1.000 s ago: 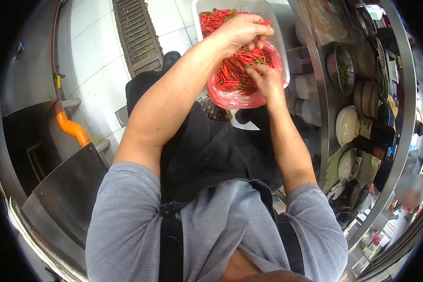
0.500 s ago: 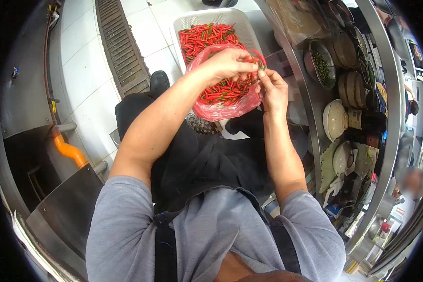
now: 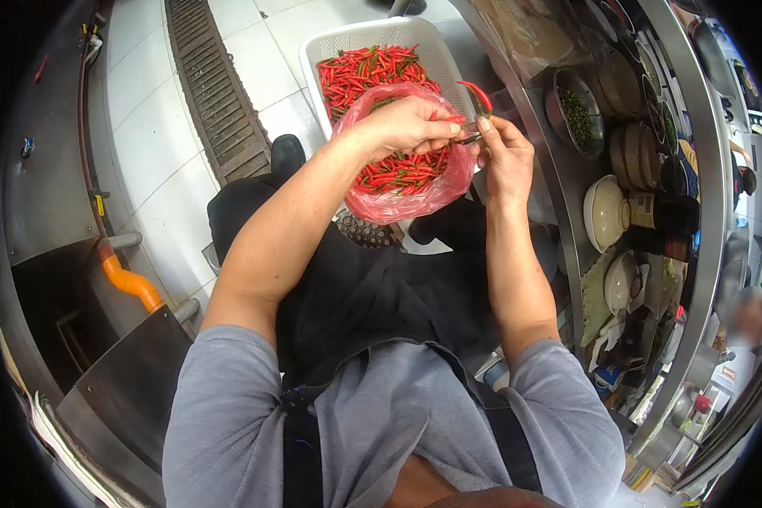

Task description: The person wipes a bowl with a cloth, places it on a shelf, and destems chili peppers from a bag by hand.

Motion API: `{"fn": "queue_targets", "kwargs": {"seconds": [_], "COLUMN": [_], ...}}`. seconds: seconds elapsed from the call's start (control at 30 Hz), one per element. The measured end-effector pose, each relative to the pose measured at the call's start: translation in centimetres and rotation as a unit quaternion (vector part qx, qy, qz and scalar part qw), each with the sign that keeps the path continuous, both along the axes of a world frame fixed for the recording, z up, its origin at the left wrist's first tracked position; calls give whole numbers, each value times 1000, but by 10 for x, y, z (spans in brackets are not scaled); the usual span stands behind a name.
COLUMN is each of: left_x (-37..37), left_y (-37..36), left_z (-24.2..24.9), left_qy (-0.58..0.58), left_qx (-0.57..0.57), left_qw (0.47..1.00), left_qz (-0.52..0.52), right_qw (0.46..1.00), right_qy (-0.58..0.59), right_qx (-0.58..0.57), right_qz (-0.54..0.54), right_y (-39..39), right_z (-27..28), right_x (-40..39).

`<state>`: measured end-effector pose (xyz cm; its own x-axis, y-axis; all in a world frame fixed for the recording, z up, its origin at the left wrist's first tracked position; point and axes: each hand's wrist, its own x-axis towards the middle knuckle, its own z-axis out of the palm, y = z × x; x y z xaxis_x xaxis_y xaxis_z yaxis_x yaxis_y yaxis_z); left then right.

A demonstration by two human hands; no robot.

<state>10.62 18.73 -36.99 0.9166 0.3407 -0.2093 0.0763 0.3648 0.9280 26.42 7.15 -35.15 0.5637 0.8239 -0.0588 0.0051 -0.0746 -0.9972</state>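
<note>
Over a pink plastic bag (image 3: 436, 201) of red chilies (image 3: 402, 176), my two hands meet at the fingertips. My right hand (image 3: 506, 157) pinches a chili pepper (image 3: 478, 95) by its stem end, its red body pointing up and away. My left hand (image 3: 411, 129) is closed, thumb and fingers pinched beside the right fingertips. A bit of red shows at its fingers, but I cannot make out exactly what it grips. The bag sits against the near end of a white plastic basket (image 3: 311, 57), which holds more red chilies (image 3: 372, 74), a few greenish.
A metal shelf unit (image 3: 567, 279) with stacked bowls (image 3: 603, 213) stands close on the right. To the left, a floor drain grate (image 3: 216, 85) runs across white tiles (image 3: 135, 110). An orange pipe (image 3: 131, 284) is at the lower left. A blurred person (image 3: 749, 322) appears far right.
My right hand has moved slightly right and nearer, and the chili in it now stands out past the fingertips. The left hand stays pinched, close to it.
</note>
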Motion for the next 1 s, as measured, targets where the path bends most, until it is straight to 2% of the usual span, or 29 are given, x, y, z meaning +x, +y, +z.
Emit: {"fn": "queue_targets", "kwargs": {"seconds": [0.27,0.33,0.4,0.53,0.67,0.77,0.83,0.87,0.97,1.0], "left_x": [-4,-1,0,-3,1,4,5,5,8,9], "left_y": [4,3,2,1,2,3,-1,-2,-8,-10], "left_z": [4,-2,-3,6,0,-9,-7,-7,-10,-10], "left_qy": [13,19,24,25,18,-19,-58,-59,-160,-162], "left_qx": [8,26,45,70,69,24,-84,-82,-264,-262], "left_qw": [1000,999,998,997,996,998,993,993,951,951], "left_qz": [-24,21,24,27,51,53,58,58,23,21], "right_qw": [995,994,987,984,993,994,992,987,975,969], "right_qy": [-36,-36,-60,-68,-12,58,102,140,196,217], "right_qx": [-44,-50,-84,-104,-66,-38,-15,15,67,86], "right_qz": [84,94,122,130,100,87,79,75,78,85], "right_y": [-5,-6,-6,-5,-9,-9,-8,-7,-5,-4], "right_z": [4,5,4,3,1,-3,-4,0,3,4], "right_x": [-6,-5,-3,-2,-8,-12,-14,-16,-21,-22]}}
